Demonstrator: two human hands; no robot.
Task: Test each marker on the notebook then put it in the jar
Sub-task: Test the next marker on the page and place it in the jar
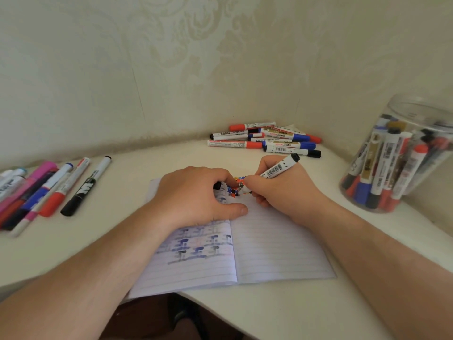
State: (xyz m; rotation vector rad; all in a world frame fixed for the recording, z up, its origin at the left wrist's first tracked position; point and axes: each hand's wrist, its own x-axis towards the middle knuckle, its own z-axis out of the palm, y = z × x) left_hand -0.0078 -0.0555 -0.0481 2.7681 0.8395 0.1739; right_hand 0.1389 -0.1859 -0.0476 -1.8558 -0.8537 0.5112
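Note:
An open lined notebook lies on the white desk, with blue, black and red test marks on both pages. My right hand grips a white marker with a black end, its tip down on the top of the right page. My left hand rests on the left page and pinches a small black cap with curled fingers. A clear plastic jar stands at the right, holding several markers.
A pile of red, blue and black markers lies in the far corner by the wall. More markers lie in a row at the left. The desk's front edge runs just below the notebook.

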